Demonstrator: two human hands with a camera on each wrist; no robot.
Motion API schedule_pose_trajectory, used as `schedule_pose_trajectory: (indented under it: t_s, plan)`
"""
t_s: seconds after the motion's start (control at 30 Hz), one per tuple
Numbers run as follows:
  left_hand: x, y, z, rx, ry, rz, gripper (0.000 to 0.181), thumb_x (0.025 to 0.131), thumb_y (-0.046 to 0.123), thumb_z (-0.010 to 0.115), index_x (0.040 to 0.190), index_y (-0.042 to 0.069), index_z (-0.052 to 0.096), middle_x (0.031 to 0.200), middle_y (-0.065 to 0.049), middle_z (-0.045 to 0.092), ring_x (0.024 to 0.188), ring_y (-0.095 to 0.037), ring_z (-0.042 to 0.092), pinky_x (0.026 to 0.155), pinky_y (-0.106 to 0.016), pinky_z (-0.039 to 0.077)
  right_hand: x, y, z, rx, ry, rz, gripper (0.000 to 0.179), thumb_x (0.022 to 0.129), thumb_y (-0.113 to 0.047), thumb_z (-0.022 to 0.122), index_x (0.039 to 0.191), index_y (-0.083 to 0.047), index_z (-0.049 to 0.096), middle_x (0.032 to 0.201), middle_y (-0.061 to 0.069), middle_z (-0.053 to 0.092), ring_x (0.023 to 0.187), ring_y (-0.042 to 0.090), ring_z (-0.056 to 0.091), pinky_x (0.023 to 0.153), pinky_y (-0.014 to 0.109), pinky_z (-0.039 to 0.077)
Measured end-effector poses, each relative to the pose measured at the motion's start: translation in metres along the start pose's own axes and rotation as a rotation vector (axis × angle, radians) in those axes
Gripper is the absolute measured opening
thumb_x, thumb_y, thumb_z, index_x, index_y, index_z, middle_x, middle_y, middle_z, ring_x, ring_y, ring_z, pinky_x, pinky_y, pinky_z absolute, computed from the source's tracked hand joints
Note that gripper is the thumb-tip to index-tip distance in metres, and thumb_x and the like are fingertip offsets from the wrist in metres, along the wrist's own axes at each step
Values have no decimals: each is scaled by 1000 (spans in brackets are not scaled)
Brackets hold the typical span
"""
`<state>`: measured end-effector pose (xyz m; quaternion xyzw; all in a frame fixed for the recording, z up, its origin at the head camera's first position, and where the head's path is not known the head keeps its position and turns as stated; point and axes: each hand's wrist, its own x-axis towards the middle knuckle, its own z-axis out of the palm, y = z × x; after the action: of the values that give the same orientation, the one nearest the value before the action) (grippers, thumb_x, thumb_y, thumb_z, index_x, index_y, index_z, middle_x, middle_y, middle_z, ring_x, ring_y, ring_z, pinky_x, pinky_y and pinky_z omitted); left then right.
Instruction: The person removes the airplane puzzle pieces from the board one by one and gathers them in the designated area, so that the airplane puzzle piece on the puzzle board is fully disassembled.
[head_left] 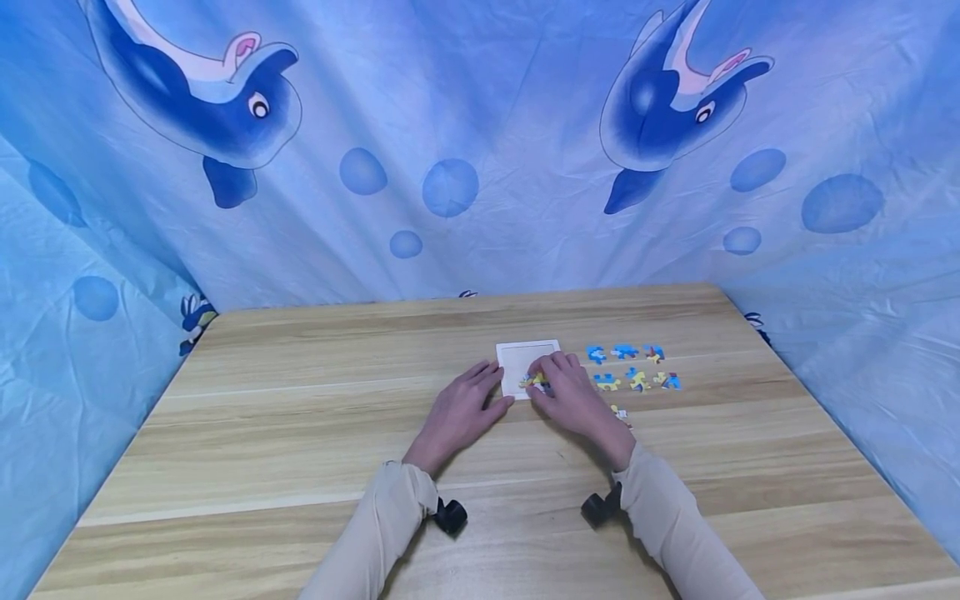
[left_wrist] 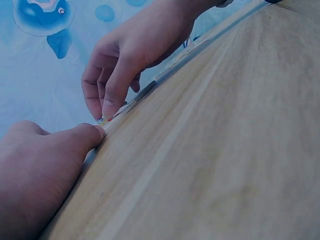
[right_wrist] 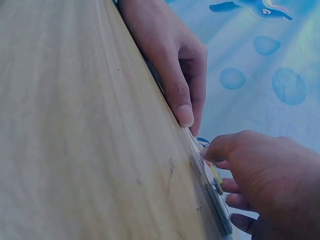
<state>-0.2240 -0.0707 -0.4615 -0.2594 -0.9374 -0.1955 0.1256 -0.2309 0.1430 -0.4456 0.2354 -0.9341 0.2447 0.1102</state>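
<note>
A white puzzle tray (head_left: 517, 353) lies flat on the wooden table. My left hand (head_left: 465, 408) rests at its near left corner, fingers along the left side and thumb at the near edge. Over the tray's lower part, my right hand (head_left: 567, 396) bends down and pinches a colourful jigsaw piece (head_left: 535, 382) between thumb and fingertips. Yellow and red bits of the puzzle (right_wrist: 215, 175) show beside the right thumb in the right wrist view. In the left wrist view the right fingertips come down close to the left thumb (left_wrist: 90, 136). The right hand hides part of the tray.
Right of the tray, several loose blue and yellow jigsaw pieces (head_left: 638, 380) lie in rough rows. Another piece (head_left: 619, 412) sits closer, partly behind the right wrist. A blue dolphin-print curtain (head_left: 510, 208) hangs behind the table (head_left: 300, 400) and along its sides.
</note>
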Motion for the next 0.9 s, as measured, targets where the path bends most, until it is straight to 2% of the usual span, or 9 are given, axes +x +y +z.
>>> schedule_pose_trajectory:
  t_s: [0.23, 0.57, 0.9]
  plan:
    - [1, 0, 1, 5, 0, 1, 56, 95, 48, 54, 136, 9, 56, 143, -6, 49, 135, -21, 41, 107, -37, 39, 0, 2, -1, 39, 8, -23, 24, 90, -15, 65, 112, -7, 65, 109, 7, 56, 101, 27, 45, 85, 40, 42]
    - [0, -2, 1, 3, 7, 9, 57, 95, 49, 53, 136, 9, 55, 143, -7, 49, 135, -22, 42, 107, -37, 39, 0, 3, -4, 0, -6, -46, 20, 91, -17, 66, 110, -13, 68, 107, 6, 59, 100, 29, 47, 85, 42, 40]
    - [0, -3, 1, 3, -5, 0, 57, 95, 49, 52, 137, 10, 55, 143, -6, 49, 136, -21, 40, 108, -37, 38, 0, 3, -4, 31, -29, -15, 20, 93, -15, 63, 112, -14, 69, 102, 4, 58, 95, 25, 46, 81, 38, 40]
